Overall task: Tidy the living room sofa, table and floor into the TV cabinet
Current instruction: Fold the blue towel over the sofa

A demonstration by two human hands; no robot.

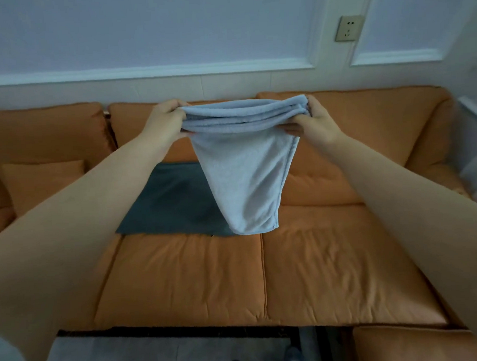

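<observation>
A light grey towel [248, 177] hangs folded in the air above the orange sofa [320, 264]. My left hand [164, 120] grips its layered top edge at the left end, and my right hand [311, 118] grips the right end. The towel's lower part tapers down to about the seat cushions. Behind it a dark grey cloth [171, 204] lies flat on the seat and partly up the backrest.
An orange throw cushion [42, 184] leans at the sofa's left. An orange footstool [404, 346] stands at the lower right. Grey floor tiles [159, 358] and my shoes [293, 358] show below. A wall socket [348, 28] sits high on the right.
</observation>
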